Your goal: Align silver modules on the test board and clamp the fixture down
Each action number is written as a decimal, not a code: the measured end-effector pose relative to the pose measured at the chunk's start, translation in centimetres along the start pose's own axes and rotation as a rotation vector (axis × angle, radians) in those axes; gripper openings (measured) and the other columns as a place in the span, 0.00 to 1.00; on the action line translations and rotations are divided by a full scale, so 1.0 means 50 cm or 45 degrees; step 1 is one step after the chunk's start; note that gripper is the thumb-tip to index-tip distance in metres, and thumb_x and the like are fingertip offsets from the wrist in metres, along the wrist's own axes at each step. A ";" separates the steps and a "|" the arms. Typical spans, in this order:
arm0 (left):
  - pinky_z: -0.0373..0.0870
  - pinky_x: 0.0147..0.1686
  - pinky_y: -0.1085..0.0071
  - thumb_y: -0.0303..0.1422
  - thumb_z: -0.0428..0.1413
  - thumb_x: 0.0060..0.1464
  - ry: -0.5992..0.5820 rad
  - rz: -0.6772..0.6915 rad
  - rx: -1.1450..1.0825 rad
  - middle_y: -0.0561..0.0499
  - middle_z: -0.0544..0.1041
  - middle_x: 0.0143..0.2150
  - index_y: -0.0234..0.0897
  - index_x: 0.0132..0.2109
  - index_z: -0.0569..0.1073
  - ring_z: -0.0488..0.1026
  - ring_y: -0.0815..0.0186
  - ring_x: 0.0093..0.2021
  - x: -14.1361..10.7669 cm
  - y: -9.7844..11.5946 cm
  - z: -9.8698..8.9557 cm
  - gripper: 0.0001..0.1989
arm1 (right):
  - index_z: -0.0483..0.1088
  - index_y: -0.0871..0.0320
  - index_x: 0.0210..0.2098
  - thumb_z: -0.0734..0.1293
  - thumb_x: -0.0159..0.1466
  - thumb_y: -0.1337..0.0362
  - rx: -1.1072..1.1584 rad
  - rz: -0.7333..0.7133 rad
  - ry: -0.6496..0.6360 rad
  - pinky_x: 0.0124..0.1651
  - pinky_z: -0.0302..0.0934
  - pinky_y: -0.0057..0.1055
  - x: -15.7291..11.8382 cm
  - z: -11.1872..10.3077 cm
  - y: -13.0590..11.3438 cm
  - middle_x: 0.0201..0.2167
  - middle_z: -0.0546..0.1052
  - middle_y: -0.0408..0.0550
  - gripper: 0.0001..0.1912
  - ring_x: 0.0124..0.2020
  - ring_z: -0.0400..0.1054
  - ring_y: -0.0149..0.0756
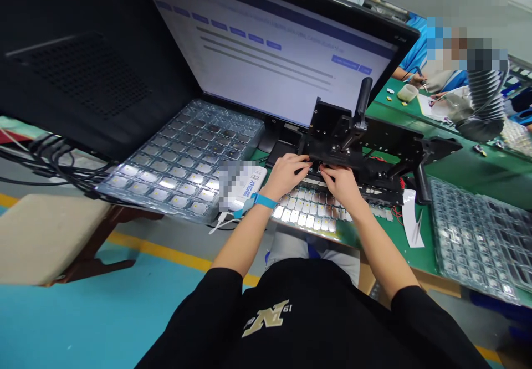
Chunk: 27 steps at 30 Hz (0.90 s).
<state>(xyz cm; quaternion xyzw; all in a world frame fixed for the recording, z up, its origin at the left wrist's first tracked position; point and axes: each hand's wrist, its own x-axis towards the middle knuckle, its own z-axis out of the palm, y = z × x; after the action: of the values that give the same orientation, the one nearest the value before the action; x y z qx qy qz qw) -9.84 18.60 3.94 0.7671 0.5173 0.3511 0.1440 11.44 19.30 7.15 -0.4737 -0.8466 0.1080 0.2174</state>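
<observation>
Both hands reach into the front of a black fixture with upright lever handles (332,128). My left hand (287,176), with a blue strap (265,200) on its wrist, has its fingers bent together at the fixture's edge. Beside it, my right hand (341,183) has its fingertips at the same edge. What the fingertips hold, if anything, is too small and shaded to make out. Below the hands, rows of small silvery parts (306,219) lie on the green table (349,233).
A lit monitor (266,53) stands behind the fixture. Clear trays of parts sit at the left (166,169) and right (465,236). A white box (251,180) with a cable is near my left wrist. Tweezers (419,222) lie on white paper (409,205). Another person's hand (417,79) shows across the table.
</observation>
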 end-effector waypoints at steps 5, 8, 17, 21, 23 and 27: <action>0.67 0.58 0.58 0.35 0.54 0.64 0.043 -0.048 -0.014 0.54 0.78 0.57 0.46 0.48 0.81 0.70 0.60 0.56 0.000 0.004 0.006 0.11 | 0.79 0.54 0.47 0.62 0.70 0.62 -0.009 0.017 -0.004 0.62 0.61 0.42 -0.003 0.003 -0.005 0.51 0.79 0.50 0.14 0.56 0.72 0.46; 0.68 0.59 0.59 0.34 0.55 0.63 0.069 -0.089 -0.036 0.55 0.79 0.56 0.46 0.47 0.81 0.70 0.60 0.57 -0.001 0.009 0.007 0.11 | 0.79 0.53 0.48 0.62 0.70 0.63 -0.007 0.025 0.015 0.63 0.59 0.43 -0.006 0.004 -0.006 0.53 0.79 0.49 0.14 0.59 0.70 0.45; 0.70 0.58 0.60 0.31 0.57 0.61 0.076 -0.133 -0.077 0.54 0.80 0.54 0.44 0.42 0.82 0.72 0.60 0.55 0.007 0.020 -0.002 0.09 | 0.76 0.56 0.50 0.63 0.69 0.62 -0.002 0.019 0.053 0.63 0.58 0.49 -0.011 0.015 0.001 0.53 0.78 0.51 0.14 0.58 0.69 0.48; 0.69 0.59 0.60 0.30 0.57 0.60 0.106 -0.143 -0.131 0.53 0.81 0.52 0.44 0.42 0.82 0.73 0.60 0.55 0.007 0.023 -0.001 0.09 | 0.76 0.57 0.49 0.64 0.68 0.63 0.032 -0.086 0.134 0.61 0.63 0.45 -0.046 -0.016 -0.021 0.55 0.76 0.54 0.14 0.58 0.69 0.46; 0.69 0.59 0.60 0.29 0.57 0.59 0.128 -0.150 -0.167 0.52 0.81 0.51 0.43 0.42 0.82 0.73 0.61 0.55 0.006 0.025 0.001 0.08 | 0.76 0.56 0.46 0.62 0.69 0.64 0.111 -0.216 0.310 0.56 0.67 0.42 -0.054 -0.060 -0.050 0.49 0.79 0.52 0.12 0.52 0.73 0.42; 0.68 0.61 0.59 0.28 0.57 0.58 0.169 -0.165 -0.233 0.51 0.82 0.49 0.42 0.42 0.81 0.73 0.60 0.56 0.001 0.028 0.004 0.09 | 0.74 0.53 0.47 0.61 0.70 0.63 0.229 -0.339 0.799 0.55 0.68 0.44 0.002 -0.170 -0.099 0.45 0.79 0.49 0.11 0.49 0.73 0.40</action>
<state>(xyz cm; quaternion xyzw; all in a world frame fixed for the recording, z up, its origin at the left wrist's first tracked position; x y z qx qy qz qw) -8.70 18.09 4.64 0.6908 0.5401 0.4366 0.2012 11.64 16.59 16.59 -0.3481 -0.7800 0.0018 0.5201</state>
